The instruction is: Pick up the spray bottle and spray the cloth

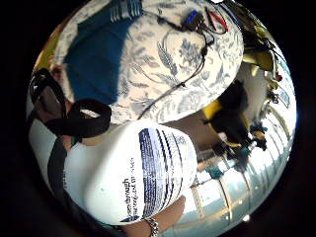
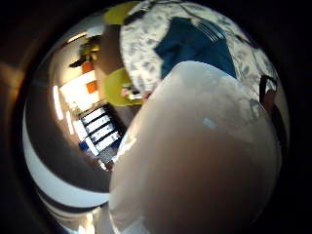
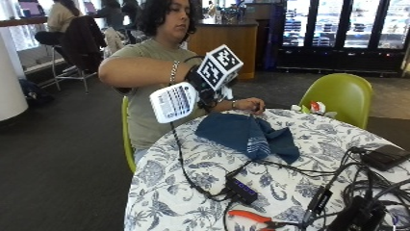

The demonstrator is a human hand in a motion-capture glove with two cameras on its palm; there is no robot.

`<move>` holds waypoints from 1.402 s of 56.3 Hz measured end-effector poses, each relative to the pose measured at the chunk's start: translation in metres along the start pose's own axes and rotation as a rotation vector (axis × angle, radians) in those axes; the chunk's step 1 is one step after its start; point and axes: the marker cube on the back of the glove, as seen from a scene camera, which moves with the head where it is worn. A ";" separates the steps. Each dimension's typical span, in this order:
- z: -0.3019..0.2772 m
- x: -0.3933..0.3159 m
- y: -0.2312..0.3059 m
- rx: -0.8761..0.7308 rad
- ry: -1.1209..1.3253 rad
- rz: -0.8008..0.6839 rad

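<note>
My gloved right hand (image 3: 204,87) grips a white spray bottle (image 3: 173,102) and holds it tilted in the air above the table's near-left edge, its printed label facing outward. The bottle (image 1: 133,175) fills much of both palm views (image 2: 195,156). A dark blue cloth (image 3: 249,134) lies crumpled on the floral tablecloth (image 3: 192,187), below and to the right of the bottle; it also shows as the cloth (image 1: 96,54) and the cloth (image 2: 192,44) in the palm views. The person's bare left hand (image 3: 249,104) rests at the cloth's far edge.
Black cables and a small black hub (image 3: 242,190) run across the table's front. Orange-handled pliers (image 3: 253,217) lie near the front edge. Dark devices (image 3: 384,156) sit at the right. A green chair (image 3: 339,94) stands behind the table.
</note>
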 end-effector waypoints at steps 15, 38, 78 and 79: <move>0.078 0.010 -0.050 -0.263 0.167 0.168; -0.005 -0.093 -0.051 0.074 -0.178 -0.257; 0.004 -0.266 -0.176 0.521 -0.850 -0.902; 0.004 -0.267 -0.178 0.524 -0.847 -0.902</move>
